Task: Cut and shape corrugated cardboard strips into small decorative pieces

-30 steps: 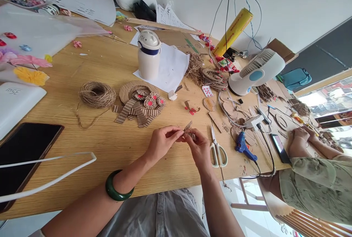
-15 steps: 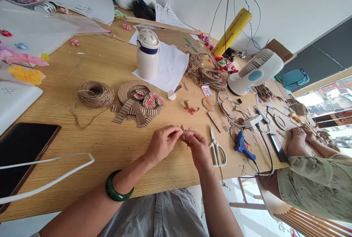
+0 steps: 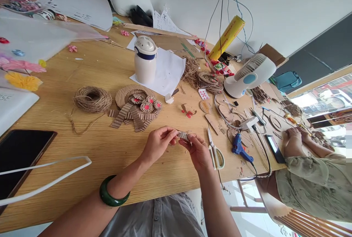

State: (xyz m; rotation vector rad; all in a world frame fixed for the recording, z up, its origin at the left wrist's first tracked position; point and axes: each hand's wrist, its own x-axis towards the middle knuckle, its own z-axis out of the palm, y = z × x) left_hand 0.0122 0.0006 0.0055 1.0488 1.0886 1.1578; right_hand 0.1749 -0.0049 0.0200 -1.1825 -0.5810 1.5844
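Between my two hands, above the table's front part, is a short strip of corrugated cardboard (image 3: 183, 135). My left hand (image 3: 159, 143) pinches its left end between thumb and fingers. The right end sits in the closed fingers of my right hand (image 3: 198, 151). Behind my hands lies a cardboard wreath (image 3: 126, 97) with striped cardboard ribbons and several rolled flowers with red centres. Scissors (image 3: 214, 149) with pale handles rest just right of my right hand. Small red and brown scraps (image 3: 188, 111) lie beyond my fingers.
Left stand a twine coil (image 3: 92, 99) and a phone (image 3: 23, 160). A lidded white cup (image 3: 145, 61) stands on paper behind. To the right are a blue glue gun (image 3: 241, 147), a white fan (image 3: 249, 77) and cables. A co-worker's hands (image 3: 295, 136) rest at far right.
My hands have drawn slightly apart, and more of the cardboard strip shows between them, stretched out flatter. The view has shifted a little.
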